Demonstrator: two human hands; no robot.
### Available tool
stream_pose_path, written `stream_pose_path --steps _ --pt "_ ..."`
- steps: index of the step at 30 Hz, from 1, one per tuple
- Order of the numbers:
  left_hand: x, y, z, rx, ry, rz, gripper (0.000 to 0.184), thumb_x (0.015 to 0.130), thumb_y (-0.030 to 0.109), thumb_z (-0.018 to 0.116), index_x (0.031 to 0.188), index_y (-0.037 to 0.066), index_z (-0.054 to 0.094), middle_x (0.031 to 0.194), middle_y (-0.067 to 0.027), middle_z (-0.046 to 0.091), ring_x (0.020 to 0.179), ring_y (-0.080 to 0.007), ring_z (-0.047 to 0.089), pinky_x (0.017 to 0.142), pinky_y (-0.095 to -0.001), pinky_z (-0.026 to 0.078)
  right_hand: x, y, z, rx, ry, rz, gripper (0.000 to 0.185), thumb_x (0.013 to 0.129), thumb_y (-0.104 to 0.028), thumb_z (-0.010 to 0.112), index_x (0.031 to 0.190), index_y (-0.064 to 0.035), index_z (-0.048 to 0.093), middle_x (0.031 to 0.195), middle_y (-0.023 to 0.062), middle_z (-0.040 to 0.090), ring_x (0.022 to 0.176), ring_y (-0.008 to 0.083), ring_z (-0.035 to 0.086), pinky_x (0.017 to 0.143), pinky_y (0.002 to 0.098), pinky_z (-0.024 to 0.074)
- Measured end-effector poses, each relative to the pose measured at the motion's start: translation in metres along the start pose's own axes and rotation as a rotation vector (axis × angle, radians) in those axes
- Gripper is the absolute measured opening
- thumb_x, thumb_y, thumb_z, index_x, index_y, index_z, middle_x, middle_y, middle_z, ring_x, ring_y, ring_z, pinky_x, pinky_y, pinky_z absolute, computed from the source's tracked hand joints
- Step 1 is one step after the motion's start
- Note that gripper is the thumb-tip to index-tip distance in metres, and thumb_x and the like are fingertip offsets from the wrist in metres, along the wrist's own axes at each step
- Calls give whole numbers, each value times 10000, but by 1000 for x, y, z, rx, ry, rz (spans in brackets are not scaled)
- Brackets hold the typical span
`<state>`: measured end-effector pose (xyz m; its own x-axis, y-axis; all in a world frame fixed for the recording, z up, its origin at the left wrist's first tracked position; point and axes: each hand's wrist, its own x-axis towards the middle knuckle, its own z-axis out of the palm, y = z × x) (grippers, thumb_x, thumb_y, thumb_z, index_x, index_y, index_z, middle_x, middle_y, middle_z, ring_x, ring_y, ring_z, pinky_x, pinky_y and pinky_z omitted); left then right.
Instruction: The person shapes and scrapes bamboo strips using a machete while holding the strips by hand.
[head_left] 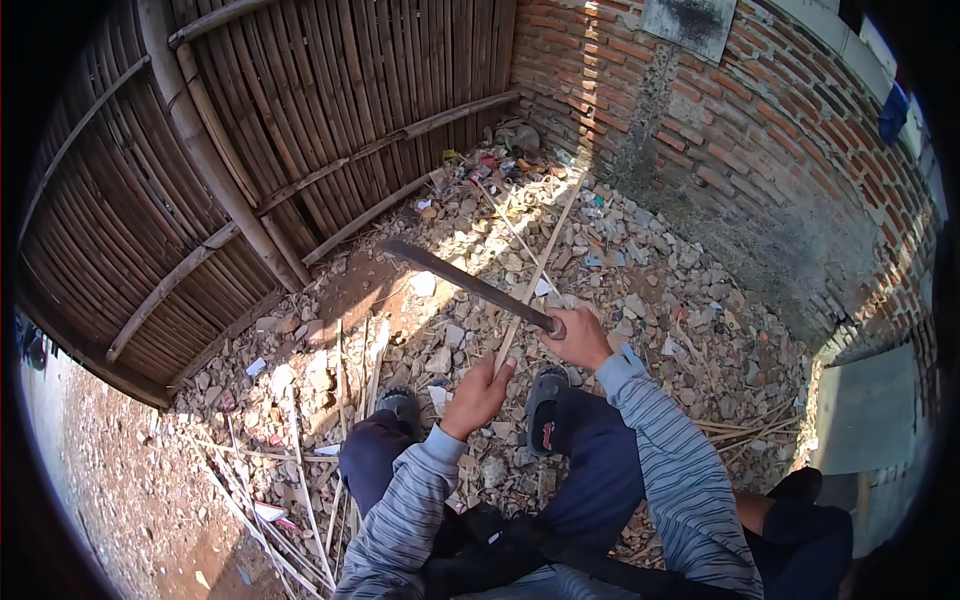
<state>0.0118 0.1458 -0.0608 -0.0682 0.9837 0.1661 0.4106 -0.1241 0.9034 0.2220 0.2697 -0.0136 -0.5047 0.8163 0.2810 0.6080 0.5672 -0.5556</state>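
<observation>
A long dark machete (470, 285) has its handle in my right hand (578, 338), the blade pointing to the upper left. My left hand (480, 396) is closed around the near end of a thin pale bamboo strip (549, 248). This strip runs up and away toward the brick wall, and the machete crosses it just left of my right hand. Whether blade and strip touch, I cannot tell. Both hands are in front of my knees, above the rubble.
Stones and broken rubble (640, 400) cover the ground. A bamboo fence (330, 90) stands at the left, a brick wall (770, 130) at the right. Several bamboo strips (300, 470) lie at the lower left. A person's dark-clothed leg (810, 535) shows at the lower right.
</observation>
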Motion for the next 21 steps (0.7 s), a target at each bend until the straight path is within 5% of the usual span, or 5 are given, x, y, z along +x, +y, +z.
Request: stream_pose_path --steps 1,4,7,10,21 --pt "0 5 -6 -78 -80 -97 502 1068 442 567 901 -31 538 709 -194 589 676 -326 604 671 -504 429 -2 -7 4 -139 -52 -20 245 804 -280 767 968 -101 732 705 173 703 704 403 713 666 483 566" --pt "8 -10 -7 -307 -198 -314 463 1072 413 540 823 23 540 636 -78 532 574 -232 542 571 -422 392 -1 -27 20 -219 -28 -109 205 771 -299 776 892 -136 744 665 154 679 662 392 701 622 505 554" --pt "5 -13 -18 -362 -316 -252 432 1068 378 518 756 79 530 582 -2 465 496 -141 454 486 -348 319 6 -35 24 -200 -51 -115 183 769 -296 753 845 -132 723 668 163 678 658 403 700 627 522 559" --pt "5 -10 -21 -668 -341 -596 403 1059 358 521 735 118 531 547 31 435 454 -103 383 441 -318 269 10 -36 35 -192 -94 -58 183 764 -285 751 774 -109 703 673 171 677 660 414 694 632 524 555" --pt "4 -24 -21 -540 -206 -544 366 1028 305 524 758 60 543 580 4 471 467 -134 425 438 -354 306 13 -38 51 -140 -114 -71 207 776 -282 749 719 -89 702 654 186 668 640 429 680 637 525 544"
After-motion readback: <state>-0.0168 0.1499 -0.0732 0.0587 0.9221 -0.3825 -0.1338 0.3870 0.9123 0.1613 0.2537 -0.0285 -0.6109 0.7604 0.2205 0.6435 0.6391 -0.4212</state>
